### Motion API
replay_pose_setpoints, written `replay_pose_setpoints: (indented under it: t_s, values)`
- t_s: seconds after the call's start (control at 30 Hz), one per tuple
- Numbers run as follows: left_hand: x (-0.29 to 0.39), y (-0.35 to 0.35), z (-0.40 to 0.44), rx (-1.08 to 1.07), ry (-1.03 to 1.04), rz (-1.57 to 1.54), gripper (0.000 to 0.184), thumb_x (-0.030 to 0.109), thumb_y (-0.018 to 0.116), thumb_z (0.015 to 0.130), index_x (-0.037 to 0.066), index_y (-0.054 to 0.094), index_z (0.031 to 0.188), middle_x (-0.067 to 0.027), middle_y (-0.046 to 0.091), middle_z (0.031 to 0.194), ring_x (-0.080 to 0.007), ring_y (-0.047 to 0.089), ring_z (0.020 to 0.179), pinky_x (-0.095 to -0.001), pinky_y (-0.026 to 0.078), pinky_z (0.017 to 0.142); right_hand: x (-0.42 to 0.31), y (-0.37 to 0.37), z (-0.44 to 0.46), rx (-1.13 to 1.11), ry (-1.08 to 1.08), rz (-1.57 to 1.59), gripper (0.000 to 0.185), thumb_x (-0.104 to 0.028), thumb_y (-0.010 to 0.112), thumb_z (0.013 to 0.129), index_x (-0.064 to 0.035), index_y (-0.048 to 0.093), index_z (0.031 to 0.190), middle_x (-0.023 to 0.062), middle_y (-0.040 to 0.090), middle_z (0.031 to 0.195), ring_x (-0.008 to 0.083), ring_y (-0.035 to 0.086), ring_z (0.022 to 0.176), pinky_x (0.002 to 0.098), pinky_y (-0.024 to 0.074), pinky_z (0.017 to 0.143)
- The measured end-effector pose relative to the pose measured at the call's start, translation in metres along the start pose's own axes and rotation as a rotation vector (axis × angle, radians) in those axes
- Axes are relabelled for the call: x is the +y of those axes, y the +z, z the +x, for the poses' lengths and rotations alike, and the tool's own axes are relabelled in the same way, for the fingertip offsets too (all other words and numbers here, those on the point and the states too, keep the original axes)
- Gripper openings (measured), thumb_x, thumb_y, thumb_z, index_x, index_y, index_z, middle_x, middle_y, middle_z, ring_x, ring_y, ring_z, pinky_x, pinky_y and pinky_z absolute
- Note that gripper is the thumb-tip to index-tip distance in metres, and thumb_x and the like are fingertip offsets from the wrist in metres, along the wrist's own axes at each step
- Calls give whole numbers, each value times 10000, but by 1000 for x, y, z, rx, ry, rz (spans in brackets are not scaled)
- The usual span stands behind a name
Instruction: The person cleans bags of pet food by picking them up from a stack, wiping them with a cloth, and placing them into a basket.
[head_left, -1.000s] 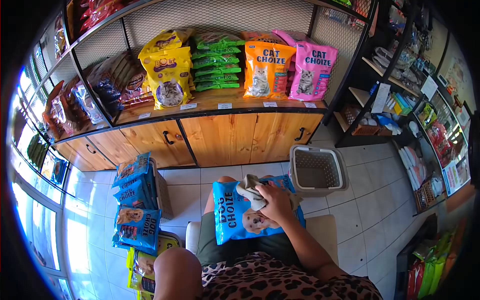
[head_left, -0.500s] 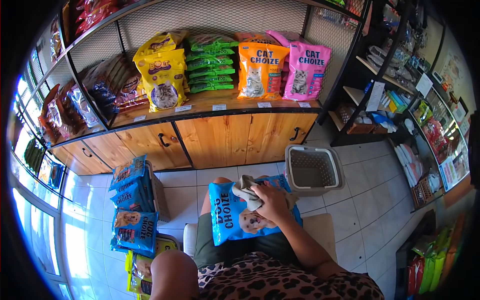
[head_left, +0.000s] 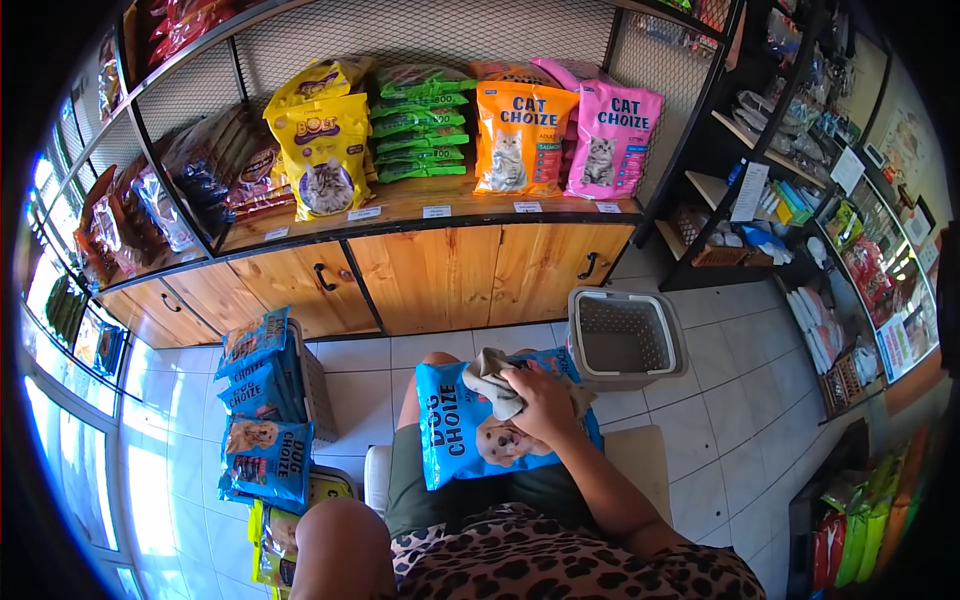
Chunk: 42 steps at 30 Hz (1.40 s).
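A blue bag of dog food (head_left: pixel 450 445) lies across my lap, its printed dog picture facing up. On top of it my right hand (head_left: pixel 540 405) grips a crumpled grey-beige cloth (head_left: pixel 492 380), pressing it against the upper middle of the bag. My fingers are wrapped into the cloth and partly hidden by it. At the lower left only my left arm (head_left: pixel 345 550) shows, bent; the left hand is out of sight.
A grey plastic basket (head_left: pixel 680 350) stands on the tiles at the right. To the left, several blue dog food bags (head_left: pixel 265 465) rest in and over another basket (head_left: pixel 318 395), above yellow bags (head_left: pixel 270 545). Ahead, a wooden shelf (head_left: pixel 420 205) holds cat food bags (head_left: pixel 520 145).
The view has shifted very slightly. My right hand and the cloth stay in nearly the same place on the bag.
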<state>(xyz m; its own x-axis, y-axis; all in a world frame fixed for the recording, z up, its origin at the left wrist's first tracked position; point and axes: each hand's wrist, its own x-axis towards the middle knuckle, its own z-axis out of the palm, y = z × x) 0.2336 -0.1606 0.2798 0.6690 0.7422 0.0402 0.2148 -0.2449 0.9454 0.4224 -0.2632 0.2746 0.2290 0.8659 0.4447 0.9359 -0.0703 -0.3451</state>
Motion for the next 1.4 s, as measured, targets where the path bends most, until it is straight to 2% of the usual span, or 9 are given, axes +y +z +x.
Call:
replay_pose_setpoints:
  t_s: [0.6, 0.67, 0.73, 0.8, 0.97, 1.0, 1.07, 1.17, 1.4]
  values:
    - [-18, 10, 41, 70, 66, -5, 288, 38, 661, 754, -9, 610, 1033, -176, 634, 894, -263, 610, 847, -324, 492, 820, 5, -5, -1, 0, 165, 229, 490, -98, 709, 712, -99, 566, 1181, 114, 666, 996, 329, 626, 815, 385, 485, 712]
    - [6, 5, 27, -92, 226, 110, 319, 60, 603, 800, 18, 562, 1114, -171, 589, 1060, -240, 563, 898, -330, 471, 845, 26, -1, -2, 86, 200, 421, 504, -102, 708, 717, -108, 563, 1201, 124, 659, 1006, 341, 623, 816, 388, 486, 722]
    - [64, 55, 13, 284, 188, -610, 502, 200, 441, 914, 37, 326, 1375, -173, 396, 1330, -284, 460, 1094, -369, 364, 958, 18, -26, 4, 154, 285, 725, 540, -122, 711, 718, -142, 533, 1227, 94, 640, 957, 331, 614, 825, 406, 497, 684]
    - [17, 95, 18, 292, 364, -147, 505, 262, 424, 936, 41, 337, 1381, -204, 389, 1354, -362, 427, 1197, -427, 282, 1045, -19, -63, 6, -84, 161, 41, 457, -98, 715, 695, -113, 593, 1135, 88, 647, 928, 333, 618, 812, 399, 502, 686]
    - [4, 114, 15, 248, 291, 270, 538, 294, 439, 931, 95, 365, 1426, -190, 359, 1454, -420, 299, 1355, -532, 179, 1105, 78, -28, -36, -35, 300, -23, 235, -92, 710, 679, -74, 654, 907, 84, 662, 940, 292, 632, 801, 373, 505, 670]
    - [4, 115, 15, 186, 286, 412, 544, 306, 445, 928, 114, 374, 1431, -182, 353, 1469, -425, 270, 1373, -555, 155, 1109, 104, -35, -33, -205, 486, -159, 228, -114, 679, 744, -68, 664, 967, 88, 676, 949, 242, 641, 793, 324, 501, 662]
    - [2, 114, 18, 65, 273, 700, 555, 329, 459, 920, 153, 391, 1442, -166, 341, 1500, -436, 210, 1411, -600, 107, 1117, 131, -36, -43, 193, 1022, 417, 219, -119, 639, 812, -36, 665, 1014, 92, 684, 962, 211, 640, 787, 288, 490, 657]
    - [5, 110, 26, 60, 260, 723, 553, 361, 471, 913, 184, 415, 1434, -153, 339, 1508, -439, 201, 1414, -619, 85, 1114, 117, -54, -46, 538, 758, 1124, 263, -153, 604, 860, -16, 649, 1081, 89, 671, 944, 189, 622, 792, 273, 476, 667]
    - [2, 113, 19, -9, 199, 790, 577, 453, 506, 886, 211, 464, 1408, -151, 351, 1505, -450, 194, 1414, -643, 67, 1108, 70, -14, -25, -109, -125, 207, 364, -51, 698, 667, -76, 626, 1023, 96, 621, 924, 286, 581, 832, 357, 459, 810]
